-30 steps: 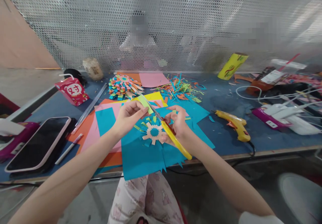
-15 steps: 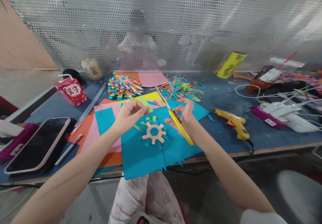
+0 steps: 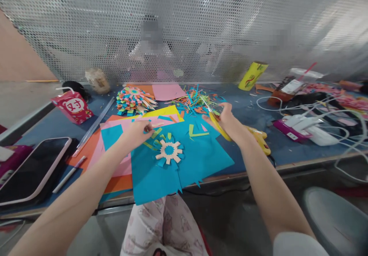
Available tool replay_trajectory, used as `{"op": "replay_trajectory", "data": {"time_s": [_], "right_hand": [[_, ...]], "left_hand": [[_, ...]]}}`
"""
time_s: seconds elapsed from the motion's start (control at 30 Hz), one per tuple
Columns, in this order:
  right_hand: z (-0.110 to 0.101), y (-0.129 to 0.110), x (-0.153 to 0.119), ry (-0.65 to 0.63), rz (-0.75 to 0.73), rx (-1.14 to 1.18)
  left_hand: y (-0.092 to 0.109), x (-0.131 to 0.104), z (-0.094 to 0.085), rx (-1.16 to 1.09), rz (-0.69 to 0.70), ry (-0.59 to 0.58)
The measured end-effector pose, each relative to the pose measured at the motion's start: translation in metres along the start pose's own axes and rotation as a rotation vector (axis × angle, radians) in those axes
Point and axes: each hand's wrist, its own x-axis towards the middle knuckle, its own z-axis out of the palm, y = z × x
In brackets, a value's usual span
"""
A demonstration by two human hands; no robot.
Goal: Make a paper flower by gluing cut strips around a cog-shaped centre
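Observation:
My left hand (image 3: 138,133) is closed in a pinch above the pink and blue paper. A pale sliver shows by its fingertips, but I cannot make out what they hold. My right hand (image 3: 225,122) grips yellow-handled scissors (image 3: 220,125), blades pointing away towards the paper scraps. Between the hands, a ring-shaped paper flower (image 3: 169,151) with peach and blue tabs lies on a blue sheet (image 3: 207,164). Green paper strips (image 3: 198,134) rest on that sheet, right of the flower, and other green pieces lie near my left fingers.
A layered paper flower (image 3: 133,100) and a heap of cut scraps (image 3: 198,99) lie at the back. On the left are a phone (image 3: 34,169), a red drink carton (image 3: 73,106) and a glue stick (image 3: 99,123). A glue gun (image 3: 260,139) and a power strip (image 3: 293,129) lie right.
My right hand has moved the scissors away and to the right, partly over the glue gun. The green strip no longer shows in my left hand; green pieces now lie on the blue sheet.

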Motion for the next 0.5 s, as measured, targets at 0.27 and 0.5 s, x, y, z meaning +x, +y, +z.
{"op": "replay_trajectory", "data": {"time_s": [0.27, 0.5], "right_hand": [[-0.012, -0.017, -0.018, -0.028, -0.009, -0.294], [0.015, -0.024, -0.046, -0.247, -0.087, -0.349]], "left_hand": [[-0.003, 0.000, 0.008, -0.087, -0.004, 0.044], [0.004, 0.001, 0.017, -0.062, 0.039, -0.074]]}}
